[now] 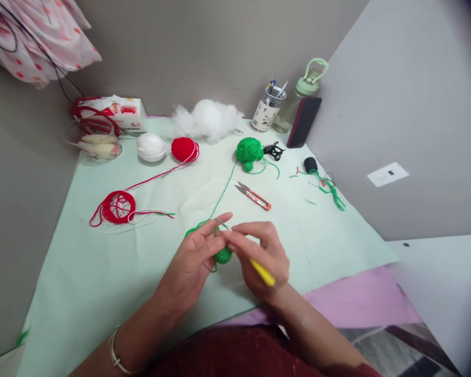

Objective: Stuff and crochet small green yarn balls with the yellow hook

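Observation:
My left hand (198,256) pinches a small green crocheted piece (223,255) just above the pale green table cover (82,283), with its index finger stretched out and green yarn looped over it. My right hand (261,259) is closed round a yellow-handled crochet hook (264,273), its tip at the green piece. A green strand (224,191) runs from the piece up to a green yarn ball (248,150) further back.
Orange thread snips (254,196) lie just beyond my hands. A red yarn tangle (116,207), red ball (183,148), white ball (151,146), white stuffing (208,118), a tissue box (121,112), pen cup (267,110), bottle (298,94) and phone (304,121) sit at the back.

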The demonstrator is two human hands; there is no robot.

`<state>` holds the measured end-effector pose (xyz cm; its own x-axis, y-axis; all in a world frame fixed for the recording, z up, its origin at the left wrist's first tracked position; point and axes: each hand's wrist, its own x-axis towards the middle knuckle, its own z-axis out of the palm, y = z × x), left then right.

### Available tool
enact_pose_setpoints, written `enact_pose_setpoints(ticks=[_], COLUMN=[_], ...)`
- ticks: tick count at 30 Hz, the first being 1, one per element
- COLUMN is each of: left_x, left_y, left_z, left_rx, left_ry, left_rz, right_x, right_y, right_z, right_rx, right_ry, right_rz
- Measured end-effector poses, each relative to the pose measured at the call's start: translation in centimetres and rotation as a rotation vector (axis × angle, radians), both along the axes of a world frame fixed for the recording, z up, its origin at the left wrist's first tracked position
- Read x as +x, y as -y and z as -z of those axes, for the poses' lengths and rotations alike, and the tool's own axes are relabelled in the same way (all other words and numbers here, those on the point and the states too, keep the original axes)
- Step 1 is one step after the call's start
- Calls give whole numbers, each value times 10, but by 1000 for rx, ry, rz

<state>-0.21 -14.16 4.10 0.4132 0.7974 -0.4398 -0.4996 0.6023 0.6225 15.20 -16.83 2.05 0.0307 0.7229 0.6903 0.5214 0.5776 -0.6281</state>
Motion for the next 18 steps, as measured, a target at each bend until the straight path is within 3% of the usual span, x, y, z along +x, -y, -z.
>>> enact_pose_setpoints(ticks=[5,7,10,13,15,18], left_x=[-10,-8,-1,1,-1,-7], left_y=[-7,-4,4,6,1,-6], left_z=[-1,0,3,4,3,-1], left_rx=[20,89,156,77,14,14], left_ry=[-18,-77,-155,-96,-31,-11], left_rz=[8,-28,-108,-68,-8,22], right_x=[15,12,2,-1,4,14], right_y=[-9,-10,-5,-2,-2,-6], right_z=[-15,-17,-13,-8,-9,-16], right_rx=[-280,-325,-186,2,-36,-244], right_ry=[-476,-523,-193,92,-42,-469], right_rz=[-140,-180,-99,-26,-47,-115])
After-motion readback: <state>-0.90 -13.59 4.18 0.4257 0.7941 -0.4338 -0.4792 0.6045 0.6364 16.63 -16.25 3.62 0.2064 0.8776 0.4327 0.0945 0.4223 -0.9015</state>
